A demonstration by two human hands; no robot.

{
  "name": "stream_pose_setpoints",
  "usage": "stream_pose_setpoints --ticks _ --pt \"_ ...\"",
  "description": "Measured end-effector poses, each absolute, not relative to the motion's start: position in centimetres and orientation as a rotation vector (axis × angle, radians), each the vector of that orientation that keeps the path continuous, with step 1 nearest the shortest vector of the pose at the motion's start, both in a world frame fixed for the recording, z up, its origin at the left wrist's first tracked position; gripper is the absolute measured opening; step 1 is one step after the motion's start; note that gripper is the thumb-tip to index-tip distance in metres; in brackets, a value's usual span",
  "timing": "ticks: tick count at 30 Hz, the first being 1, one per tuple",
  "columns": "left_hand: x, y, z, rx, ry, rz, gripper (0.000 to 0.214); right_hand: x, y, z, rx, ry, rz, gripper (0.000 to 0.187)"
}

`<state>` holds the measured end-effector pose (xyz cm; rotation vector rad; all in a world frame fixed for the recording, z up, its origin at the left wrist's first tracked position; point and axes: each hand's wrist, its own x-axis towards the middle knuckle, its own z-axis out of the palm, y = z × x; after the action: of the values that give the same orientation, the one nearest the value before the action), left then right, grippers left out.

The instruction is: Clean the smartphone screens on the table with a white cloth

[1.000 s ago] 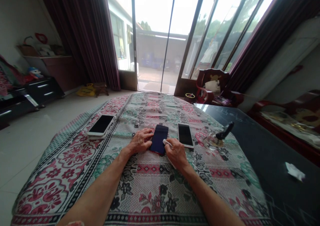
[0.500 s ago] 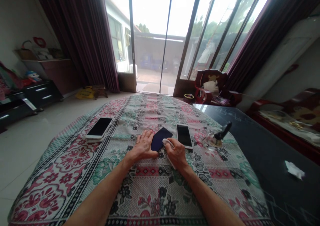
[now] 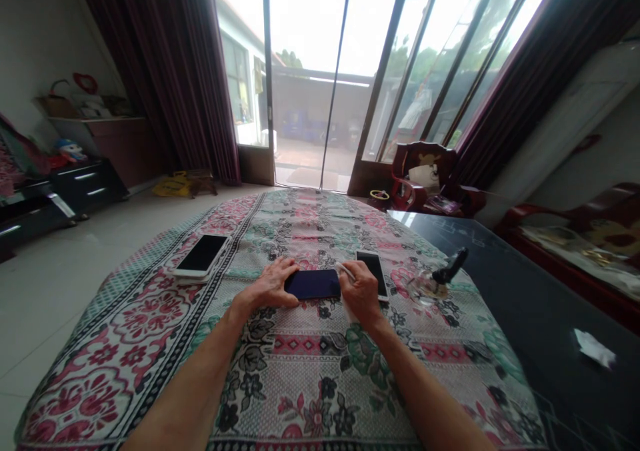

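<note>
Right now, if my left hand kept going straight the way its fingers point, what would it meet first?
The dark phone: your left hand points to the right, fingers seemingly touching its left end. Past the phone comes your right hand, pinching a white wipe, at its other end.

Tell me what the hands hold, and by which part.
The left hand holds the dark blue phone by its left end; the right hand, at its right end, pinches a small white piece.
</note>
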<state>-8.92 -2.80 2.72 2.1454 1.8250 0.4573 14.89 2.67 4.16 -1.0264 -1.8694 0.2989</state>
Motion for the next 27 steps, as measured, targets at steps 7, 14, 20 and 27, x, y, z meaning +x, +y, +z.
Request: stream_pose_setpoints --ticks 7,14,20,27 --pt "-9.3 -3.0 3.6 2.158 1.892 0.45 0.09 12.4 3.9 3.4 -0.977 -1.949 0.278 0.023" --pt "-7.2 -2.5 3.1 2.269 1.863 0.503 0.069 12.0 3.0 1.8 -0.963 -2.071 0.284 0.022" --pt "-8.3 -2.8 3.2 2.295 1.853 0.53 0.06 12.3 2.9 2.0 -1.013 -2.083 0.278 0.023" --pt "-8.3 -3.1 3.2 2.283 1.866 0.562 0.064 11.5 4.1 1.8 -1.097 -2.102 0.243 0.021"
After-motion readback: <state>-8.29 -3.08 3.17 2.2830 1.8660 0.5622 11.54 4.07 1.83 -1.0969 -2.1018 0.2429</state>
